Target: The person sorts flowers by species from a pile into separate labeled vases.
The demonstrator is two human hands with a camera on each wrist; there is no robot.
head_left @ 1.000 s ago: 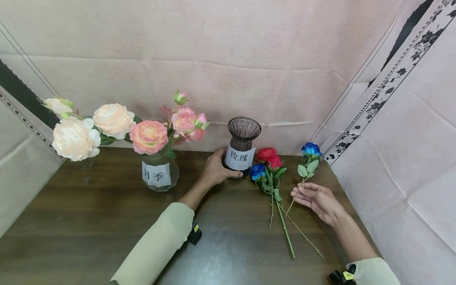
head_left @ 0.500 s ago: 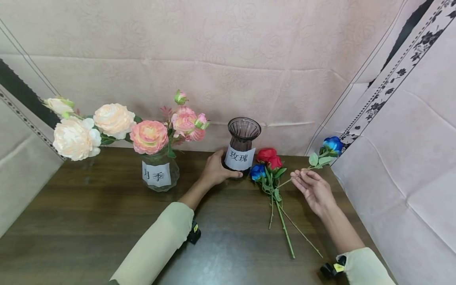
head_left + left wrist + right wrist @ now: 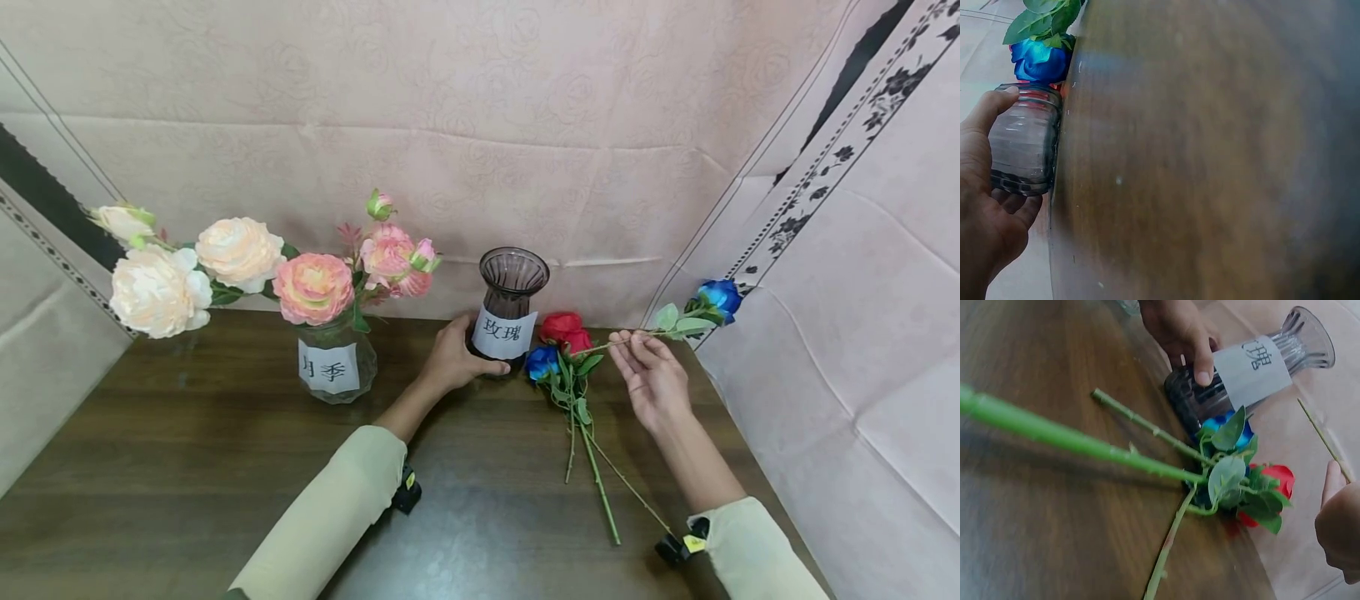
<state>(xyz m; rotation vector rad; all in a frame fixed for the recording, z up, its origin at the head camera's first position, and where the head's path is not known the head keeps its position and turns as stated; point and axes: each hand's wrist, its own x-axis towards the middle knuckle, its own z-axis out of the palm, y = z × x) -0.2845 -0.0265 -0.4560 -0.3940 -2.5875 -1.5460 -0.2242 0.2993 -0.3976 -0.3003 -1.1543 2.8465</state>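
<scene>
Head view shows the left hand (image 3: 456,354) wrapped around the lower part of a dark glass vase (image 3: 510,300), thumb across the front, while the right hand (image 3: 658,375) pinches the thin stem of a blue rose (image 3: 720,302) between thumb and fingertips. The vase stands upright near the back edge of the table (image 3: 225,467), with a label (image 3: 504,332) on its front and no stem showing in its mouth. The rose lies slantwise in the air, bloom off to the right, bare stem end pointing left across the red roses (image 3: 568,332). Those lie just beside the vase with a second blue rose (image 3: 542,363). I judge the step in hand to be turning the picked-up flower stem-first while the vase is steadied. The next move seems to call for raising the bare end above the glass rim, tipping the stem toward vertical and lining it up with the mouth, the left grip kept firm. Right wrist view shows that end apart from the rim.
</scene>
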